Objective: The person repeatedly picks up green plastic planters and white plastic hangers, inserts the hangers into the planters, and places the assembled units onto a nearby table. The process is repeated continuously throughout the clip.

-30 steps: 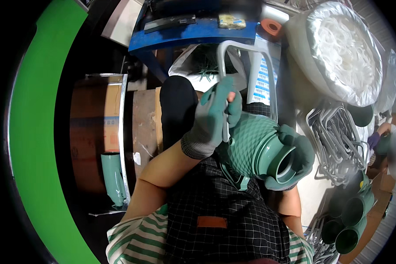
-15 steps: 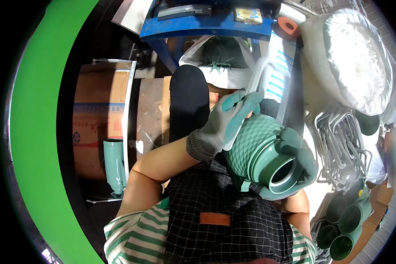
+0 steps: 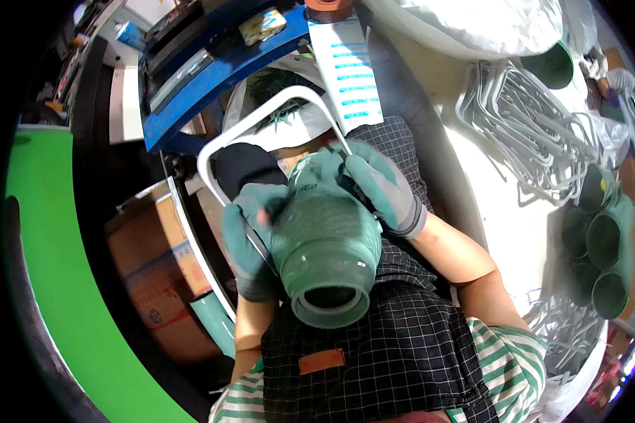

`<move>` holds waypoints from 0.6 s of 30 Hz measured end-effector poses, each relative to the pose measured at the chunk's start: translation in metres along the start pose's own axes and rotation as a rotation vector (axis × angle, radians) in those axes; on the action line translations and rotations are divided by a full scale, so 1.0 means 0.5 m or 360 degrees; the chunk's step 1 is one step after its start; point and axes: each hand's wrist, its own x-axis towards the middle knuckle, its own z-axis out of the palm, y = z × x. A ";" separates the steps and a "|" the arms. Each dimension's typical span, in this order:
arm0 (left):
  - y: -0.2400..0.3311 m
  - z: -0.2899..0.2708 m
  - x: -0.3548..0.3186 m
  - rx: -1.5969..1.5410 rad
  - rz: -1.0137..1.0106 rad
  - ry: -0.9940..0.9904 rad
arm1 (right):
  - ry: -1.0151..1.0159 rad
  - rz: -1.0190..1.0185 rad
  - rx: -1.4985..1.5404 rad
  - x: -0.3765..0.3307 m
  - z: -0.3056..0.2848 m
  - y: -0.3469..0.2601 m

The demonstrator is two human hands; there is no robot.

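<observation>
Since half a second ago, the ribbed green plastic vase-shaped pot point(image 3: 326, 248) has swung round so that its open round mouth now faces down toward the person's black checked apron point(image 3: 374, 352), and both hands have come onto it where only one glove was plainly on it before.

Going from big to small: the white worktable point(image 3: 501, 204) runs along the right side, carrying a heap of bent white wire handles point(image 3: 525, 134) and, near its lower right edge, a cluster of dark green plastic cups point(image 3: 600, 247). A brown cardboard box point(image 3: 152, 268) stands at the left, below a blue metal shelf point(image 3: 212, 77).

The pot sits in the middle of the view, above the person's lap, between the two gloves. A white wire loop handle point(image 3: 261, 123) arches up from it toward the shelf. The left hand point(image 3: 250, 240), in a grey-green work glove, is curled against the pot's left flank, fingers wrapped where the wire meets it. The right hand point(image 3: 370, 183), gloved alike, lies over the pot's upper shoulder, fingers closed down on the wire's other end.
</observation>
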 end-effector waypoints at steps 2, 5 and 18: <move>0.017 0.023 -0.004 0.0930 0.0016 0.0679 | -0.0120 -0.0165 -0.0046 0.009 -0.023 0.042; 0.052 -0.021 -0.077 0.1087 0.0707 0.0250 | -0.0242 -0.0137 0.0270 0.009 -0.031 0.051; -0.108 -0.015 -0.111 0.1636 0.1846 0.0641 | 0.0455 -0.0400 -0.0338 -0.003 0.034 0.126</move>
